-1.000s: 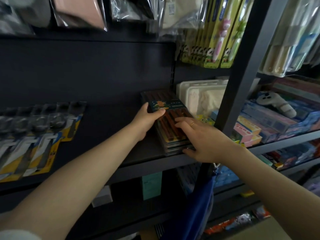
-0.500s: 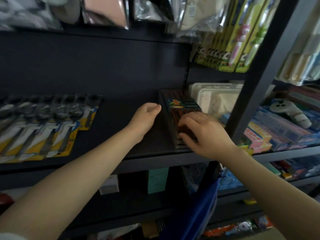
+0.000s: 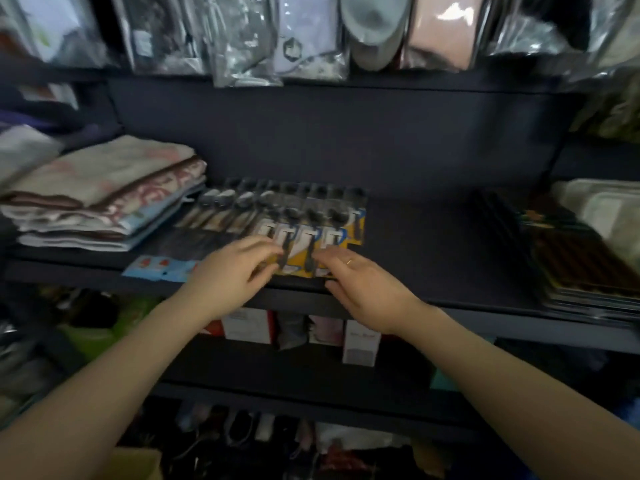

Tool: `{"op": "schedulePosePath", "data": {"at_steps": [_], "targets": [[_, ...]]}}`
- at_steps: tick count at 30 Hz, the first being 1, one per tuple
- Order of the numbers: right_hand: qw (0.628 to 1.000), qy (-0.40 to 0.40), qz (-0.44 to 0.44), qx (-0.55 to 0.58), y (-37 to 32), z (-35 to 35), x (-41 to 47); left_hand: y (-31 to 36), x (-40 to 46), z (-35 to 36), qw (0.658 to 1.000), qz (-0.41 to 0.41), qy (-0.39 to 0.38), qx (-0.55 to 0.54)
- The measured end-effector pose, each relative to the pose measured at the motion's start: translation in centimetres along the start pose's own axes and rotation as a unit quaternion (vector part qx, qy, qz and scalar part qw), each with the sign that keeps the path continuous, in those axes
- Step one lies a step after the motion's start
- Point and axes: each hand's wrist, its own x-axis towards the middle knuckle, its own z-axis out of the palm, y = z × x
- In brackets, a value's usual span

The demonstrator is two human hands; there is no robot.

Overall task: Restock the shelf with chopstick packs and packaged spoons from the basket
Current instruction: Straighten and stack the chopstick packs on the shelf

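Observation:
Several packaged spoons point(image 3: 298, 223) on yellow and blue cards lie fanned in an overlapping row on the dark shelf point(image 3: 415, 244). My left hand point(image 3: 235, 275) hovers over the near ends of the left cards, fingers loosely bent, and touches them lightly. To its right, my right hand point(image 3: 360, 285) lies flat with straight fingers over the near edge of the right cards. A stack of chopstick packs point(image 3: 581, 265) sits at the shelf's right end, apart from both hands. The basket is out of view.
Folded towels point(image 3: 104, 192) are stacked at the shelf's left end. A white packaged item point(image 3: 609, 209) lies behind the chopstick packs. Bagged goods point(image 3: 311, 32) hang above. Small boxes point(image 3: 249, 323) stand on the shelf below. Bare shelf lies between spoons and chopsticks.
Both hands left the chopstick stack and moved left to the row of packaged spoons. The view swung left, so the chopsticks now sit at the right edge.

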Motion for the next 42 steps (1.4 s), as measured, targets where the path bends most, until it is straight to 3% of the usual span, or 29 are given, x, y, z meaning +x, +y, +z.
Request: {"op": "schedulePosePath", "data": {"at_steps": [2,4,13,16,20,23,29,42], "targets": [[0.999,-0.032,0.026,-0.022,-0.5,0.8,0.7,-1.3,-0.8,0.6,0.996,0.008,-0.083,0.029],[0.996,-0.054,0.056,-0.053,-0.6,1.2,0.9,-1.9,-1.2,1.1,0.992,0.032,-0.114,0.05],[0.99,0.002,0.143,-0.014,-1.7,1.0,2.6,-3.6,-1.5,2.1,0.984,0.108,-0.053,0.13],[0.987,0.013,0.16,-0.021,-2.0,1.0,3.2,-3.6,-1.4,2.1,0.989,0.12,-0.04,0.071],[0.983,0.029,0.181,-0.019,-2.3,0.8,3.5,-4.0,-1.2,1.9,0.996,0.075,-0.024,0.045],[0.982,0.025,0.185,-0.033,-2.4,0.7,3.8,-4.2,-0.5,1.9,0.993,0.109,-0.021,0.04],[0.982,0.027,0.184,-0.043,-2.9,0.8,3.8,-3.9,1.6,1.5,0.99,0.103,-0.071,0.071],[0.978,0.011,0.204,-0.049,-4.0,0.8,3.2,-4.7,2.0,1.5,0.989,0.112,-0.082,0.057]]}}
